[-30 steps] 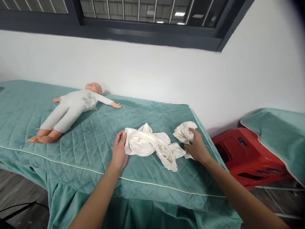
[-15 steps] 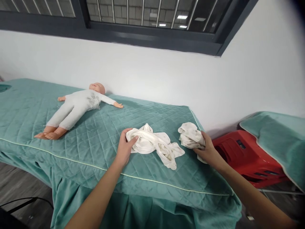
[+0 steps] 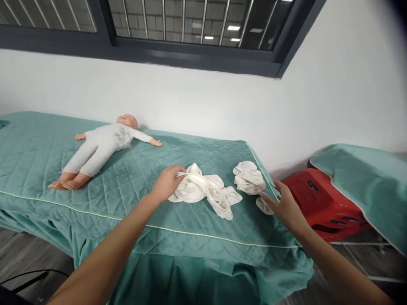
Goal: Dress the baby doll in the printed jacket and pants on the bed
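Two crumpled white cloth items lie on a green quilted bed cover. My left hand (image 3: pixel 168 183) pinches the upper left edge of the larger, spread-out white cloth (image 3: pixel 219 197). Just right of the smaller white bundle (image 3: pixel 249 178), my right hand (image 3: pixel 286 205) has its fingers apart, with the fingertips beside a loose end of that bundle. A doll (image 3: pixel 103 142) in a white suit lies on its back farther left, arms spread and feet bare.
The green bed cover (image 3: pixel 140 163) runs along a white wall below a barred window (image 3: pixel 190 21). Beyond the bed's right end are a red plastic stool (image 3: pixel 330 207) and another green cover (image 3: pixel 365 178).
My right hand has let go of the smaller bundle and opened. My left hand has shifted its hold on the larger cloth and lifted its edge slightly. The view has moved a little.
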{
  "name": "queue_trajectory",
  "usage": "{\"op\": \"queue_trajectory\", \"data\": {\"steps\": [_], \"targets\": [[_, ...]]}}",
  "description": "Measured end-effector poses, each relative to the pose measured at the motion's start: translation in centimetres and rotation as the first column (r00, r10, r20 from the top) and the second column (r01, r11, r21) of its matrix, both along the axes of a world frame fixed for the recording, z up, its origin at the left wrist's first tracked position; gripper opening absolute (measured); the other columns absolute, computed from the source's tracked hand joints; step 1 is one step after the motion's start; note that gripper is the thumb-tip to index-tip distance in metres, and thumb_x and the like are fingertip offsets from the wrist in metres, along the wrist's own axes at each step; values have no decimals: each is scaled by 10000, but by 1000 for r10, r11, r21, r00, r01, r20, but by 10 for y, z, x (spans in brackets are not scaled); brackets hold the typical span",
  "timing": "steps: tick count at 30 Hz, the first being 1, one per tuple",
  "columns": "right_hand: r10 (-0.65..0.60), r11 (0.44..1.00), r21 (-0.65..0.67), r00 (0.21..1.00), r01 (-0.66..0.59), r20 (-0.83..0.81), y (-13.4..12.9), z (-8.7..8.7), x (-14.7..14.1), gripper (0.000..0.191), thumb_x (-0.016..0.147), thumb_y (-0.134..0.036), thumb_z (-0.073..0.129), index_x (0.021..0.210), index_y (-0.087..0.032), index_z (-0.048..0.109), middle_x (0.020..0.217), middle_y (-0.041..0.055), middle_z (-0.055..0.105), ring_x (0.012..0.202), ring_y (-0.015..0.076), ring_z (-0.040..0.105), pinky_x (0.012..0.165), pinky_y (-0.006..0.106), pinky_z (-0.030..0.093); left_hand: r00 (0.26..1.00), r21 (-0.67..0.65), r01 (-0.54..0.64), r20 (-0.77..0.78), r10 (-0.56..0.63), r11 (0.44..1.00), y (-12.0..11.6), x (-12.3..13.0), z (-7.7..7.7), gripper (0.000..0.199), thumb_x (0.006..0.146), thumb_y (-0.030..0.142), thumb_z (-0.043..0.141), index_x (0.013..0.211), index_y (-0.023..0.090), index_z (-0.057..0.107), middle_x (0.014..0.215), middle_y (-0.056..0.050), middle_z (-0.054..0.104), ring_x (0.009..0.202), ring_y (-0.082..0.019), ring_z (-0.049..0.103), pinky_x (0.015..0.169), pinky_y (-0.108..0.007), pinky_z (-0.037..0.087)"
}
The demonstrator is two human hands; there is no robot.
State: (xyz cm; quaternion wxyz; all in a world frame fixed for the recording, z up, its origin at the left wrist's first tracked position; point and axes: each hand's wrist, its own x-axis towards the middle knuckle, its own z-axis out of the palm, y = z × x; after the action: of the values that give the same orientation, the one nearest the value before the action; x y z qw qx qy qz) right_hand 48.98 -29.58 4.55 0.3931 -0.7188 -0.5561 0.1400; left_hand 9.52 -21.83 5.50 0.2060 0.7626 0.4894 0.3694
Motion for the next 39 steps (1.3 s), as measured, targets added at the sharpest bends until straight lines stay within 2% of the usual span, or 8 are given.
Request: {"op": "queue_trajectory", "data": {"steps": [4, 10, 13, 17, 21, 24, 32, 39], "targets": [[277, 952, 120, 959, -283, 62, -5, 25, -68, 574, 889, -483, 614, 1396, -256, 469, 1485, 97, 482, 1324, 271, 519, 1127, 458, 434, 999, 74, 37, 19, -38, 997, -2, 8, 33, 151, 923, 260, 494, 964, 206, 629, 1024, -42, 687, 996, -206, 612, 888, -321, 466], [608, 781, 105, 788, -616, 101, 21, 99, -183, 416, 917, -401, 601, 1299, -247, 547, 1289, 61, 643, 1128, 213, 630, 981, 377, 504, 991, 193, 103, 69, -118, 976, -17, 20, 106, 156, 917, 261, 492, 987, 205, 619, 933, 1, 685, 839, -164, 607, 757, -274, 450], [536, 806, 133, 808, -576, 245, 42, 129, -202, 208, 905, -266, 532, 1062, -214, 659, 993, 27, 717, 891, 198, 651, 827, 341, 505, 994, 266, 83, 49, -100, 960, -25, 17, 135, 149, 909, 251, 507, 980, 216, 633, 849, 21, 677, 767, -151, 596, 702, -261, 430], [449, 810, 237, 827, -537, 338, 61, 157, -198, 279, 816, -119, 486, 956, -216, 707, 921, 2, 732, 867, 187, 652, 806, 308, 473, 996, 374, 21, -92, 15, 927, -31, -2, 154, 166, 926, 306, 521, 998, 238, 654, 880, 11, 702, 786, -169, 615, 709, -281, 428], [415, 798, 273, 818, -537, 398, 62, 167, -178, 373, 799, -97, 467, 1009, -226, 746, 1059, 13, 744, 993, 207, 660, 900, 334, 472, 944, 450, -110, -233, 235, 886, -33, -27, 156, 157, 898, 264, 524, 987, 248, 653, 990, -15, 712, 858, -211, 631, 722, -309, 439], [387, 818, 266, 831, -509, 400, 55, 164, -160, 390, 810, -116, 463, 1047, -233, 750, 1106, 20, 741, 1033, 221, 659, 934, 361, 472, 910, 448, -233, -213, 356, 863, -35, -47, 148, 216, 842, 190, 518, 1005, 251, 645, 1050, -27, 705, 913, -232, 633, 764, -328, 462], [290, 951, 96, 955, -295, 64, 30, 151, -119, 257, 838, -324, 557, 977, -224, 747, 983, 33, 747, 900, 234, 669, 805, 345, 505, 920, 113, -388, 99, 378, 915, -41, -92, 110, 185, 811, 308, 565, 939, 217, 663, 937, -7, 718, 901, -215, 622, 829, -294, 495], [255, 967, -53, 957, -250, 139, 71, 116, -109, 310, 838, -304, 545, 1058, -229, 750, 1025, 60, 750, 935, 273, 672, 879, 414, 514, 906, 36, -406, -115, 408, 913, -7, -92, 100, 235, 844, 367, 555, 984, 235, 690, 912, -30, 724, 854, -239, 631, 735, -303, 501]]}}
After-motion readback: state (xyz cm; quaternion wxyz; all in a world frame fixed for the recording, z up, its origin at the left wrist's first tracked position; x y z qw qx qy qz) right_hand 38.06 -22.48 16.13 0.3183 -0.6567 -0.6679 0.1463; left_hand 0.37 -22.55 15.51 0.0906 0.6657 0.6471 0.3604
